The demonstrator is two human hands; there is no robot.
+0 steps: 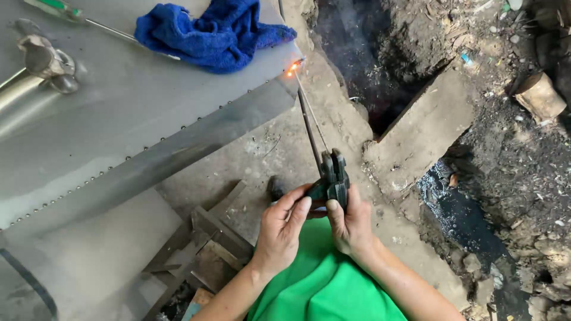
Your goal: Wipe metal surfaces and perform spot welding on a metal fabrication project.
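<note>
At the corner of the grey sheet-metal box, where its riveted seam ends, we see the tip of a thin welding rod glowing orange with a small spark and a wisp of smoke above it. The rod runs down and slightly rightward from that corner into the dark electrode holder, which sits just above the lap in green cloth.

Both hands grip the holder. Our right hand wraps the handle from the right, thumb laid up along its front and fingers curled shut around it. Our left hand comes in from the left, its fingers bent and pressed against the handle's side, closed on it as a steadying support. Both forearms rise from the lower edge and converge at the wrists, the hands touching one another around the holder.

On top of the metal box lie a crumpled blue cloth, near the glowing corner, a green-handled screwdriver just left of the cloth, and a hammer further left. Below the box, scrap metal angle pieces rest on the dusty concrete floor. To the right lie a concrete slab and dark soil strewn with debris.
</note>
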